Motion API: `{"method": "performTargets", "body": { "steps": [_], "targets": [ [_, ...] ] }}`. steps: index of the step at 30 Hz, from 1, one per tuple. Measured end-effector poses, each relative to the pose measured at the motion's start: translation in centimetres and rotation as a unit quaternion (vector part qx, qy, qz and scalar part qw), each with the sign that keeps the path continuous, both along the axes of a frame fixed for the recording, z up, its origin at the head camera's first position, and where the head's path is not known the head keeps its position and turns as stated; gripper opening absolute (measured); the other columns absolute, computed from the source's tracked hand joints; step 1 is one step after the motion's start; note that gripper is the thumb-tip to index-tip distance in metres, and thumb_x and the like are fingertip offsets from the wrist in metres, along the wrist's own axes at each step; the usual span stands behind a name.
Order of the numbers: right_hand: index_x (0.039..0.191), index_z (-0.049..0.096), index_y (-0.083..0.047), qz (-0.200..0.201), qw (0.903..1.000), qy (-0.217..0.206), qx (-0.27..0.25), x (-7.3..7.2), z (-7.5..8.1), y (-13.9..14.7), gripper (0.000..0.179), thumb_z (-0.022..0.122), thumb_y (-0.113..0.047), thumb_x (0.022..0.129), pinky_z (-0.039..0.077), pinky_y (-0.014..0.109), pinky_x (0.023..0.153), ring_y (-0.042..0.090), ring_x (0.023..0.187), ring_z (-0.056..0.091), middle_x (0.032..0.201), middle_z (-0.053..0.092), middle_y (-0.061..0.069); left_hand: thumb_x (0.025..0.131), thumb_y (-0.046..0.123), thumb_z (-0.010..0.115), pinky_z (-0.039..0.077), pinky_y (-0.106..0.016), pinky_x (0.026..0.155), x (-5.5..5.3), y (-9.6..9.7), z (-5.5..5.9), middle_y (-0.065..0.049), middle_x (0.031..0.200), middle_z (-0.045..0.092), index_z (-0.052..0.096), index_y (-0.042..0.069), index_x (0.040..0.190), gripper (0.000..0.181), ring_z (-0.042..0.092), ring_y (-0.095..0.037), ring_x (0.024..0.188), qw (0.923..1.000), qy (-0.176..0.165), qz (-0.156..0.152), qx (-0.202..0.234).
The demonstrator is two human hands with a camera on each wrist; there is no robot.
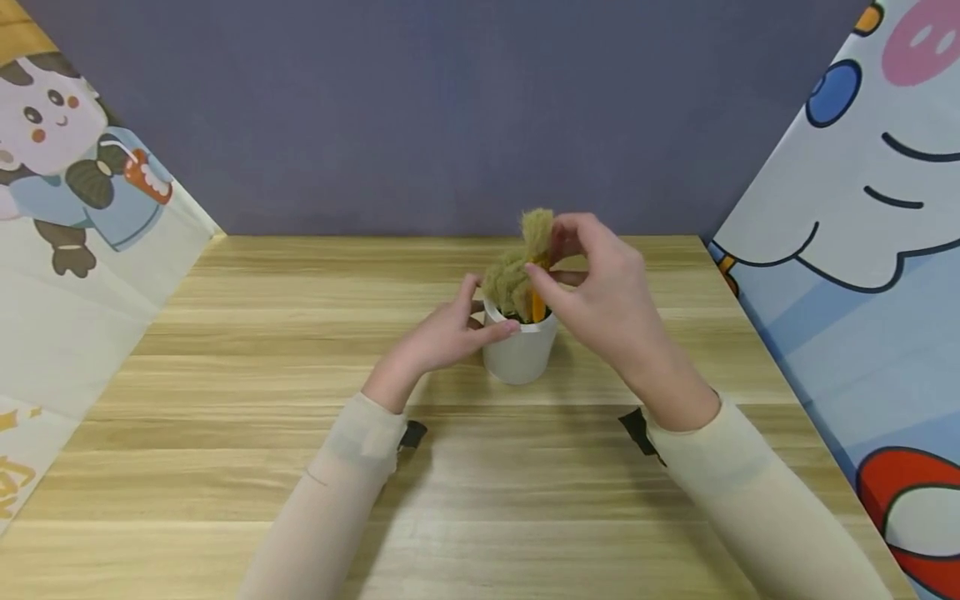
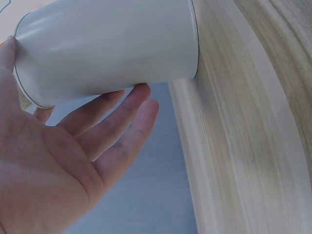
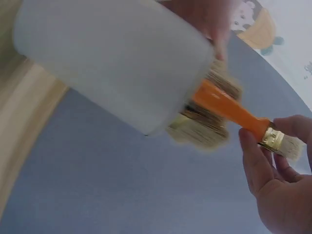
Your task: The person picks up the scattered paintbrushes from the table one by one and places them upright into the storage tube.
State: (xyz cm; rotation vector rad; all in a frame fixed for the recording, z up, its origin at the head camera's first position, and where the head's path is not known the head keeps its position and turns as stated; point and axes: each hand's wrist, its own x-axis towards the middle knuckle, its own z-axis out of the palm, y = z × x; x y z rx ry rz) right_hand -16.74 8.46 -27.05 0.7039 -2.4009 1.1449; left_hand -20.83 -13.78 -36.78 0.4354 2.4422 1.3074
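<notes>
A white cup [image 1: 519, 357] stands upright on the table, with several pale-bristled brushes [image 1: 504, 279] poking up from its mouth. My left hand [image 1: 442, 333] holds it at the left, thumb at the near rim and fingers against the side; the left wrist view shows the smooth cup wall [image 2: 107, 44] over the fingers. Between thumb and fingers, my right hand [image 1: 607, 287] pinches a paintbrush [image 3: 226, 108] near its gold metal band. This brush has an orange handle and points bristles up, its handle's lower end hidden inside the cup.
The wood-grain table [image 1: 247, 358] ends at a grey-blue back wall [image 1: 390, 117]. Cartoon-printed panels rise at the left [image 1: 112, 292] and right [image 1: 817, 225]. Black straps [image 1: 637, 429] show under the sleeves.
</notes>
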Motion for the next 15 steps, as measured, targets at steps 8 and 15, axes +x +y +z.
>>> {"method": "performTargets", "body": {
  "steps": [8, 15],
  "targets": [
    [0.125, 0.061, -0.002, -0.034, 0.9932, -0.038, 0.104, -0.5, -2.5, 0.8, 0.033, 0.076, -0.014, 0.097, 0.062, 0.045, 0.087, 0.028, 0.099, 0.069, 0.108, 0.069, 0.012, 0.098, 0.064, 0.067, 0.062, -0.047, 0.098, 0.1, 0.2, 0.2, -0.022, 0.167, 0.043, 0.012, 0.026, 0.165, 0.095, 0.068, -0.031, 0.13, 1.0, 0.0, 0.003, -0.007],
    [0.136, 0.058, 0.002, -0.05, 0.9909, 0.026, 0.122, -1.0, -3.7, 1.3, 0.051, 0.081, -0.018, 0.095, 0.058, 0.05, 0.089, 0.033, 0.101, 0.068, 0.111, 0.07, 0.016, 0.097, 0.064, 0.068, 0.062, -0.048, 0.098, 0.0, 0.2, 0.0, -0.024, 0.166, 0.044, 0.01, 0.025, 0.167, 0.099, 0.068, -0.031, 0.13, 0.9999, 0.0, 0.009, -0.008]
  ]
}}
